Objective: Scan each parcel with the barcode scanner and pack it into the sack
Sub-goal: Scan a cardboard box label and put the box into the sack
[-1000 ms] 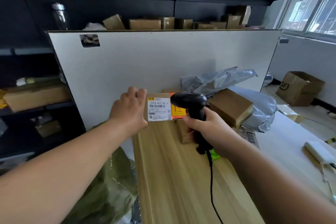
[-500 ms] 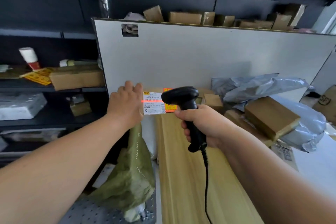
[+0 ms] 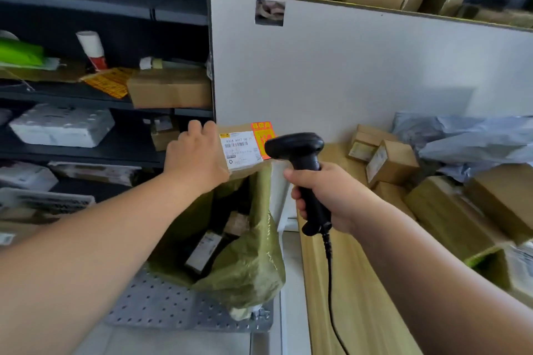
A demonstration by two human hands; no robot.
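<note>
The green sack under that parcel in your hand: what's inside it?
Inside the green sack lie a dark white-labelled parcel and a small brown box. Whatever lies deeper is hidden by the sack's folds.

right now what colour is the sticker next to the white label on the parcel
Bright orange with red print, on the parcel in the left hand; the head view shows it.

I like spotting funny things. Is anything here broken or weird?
Yes. The white board has a small square hole cut out near its top left corner, and something crumpled shows through it. That looks odd on an otherwise plain board. Nothing looks spilled.
</note>
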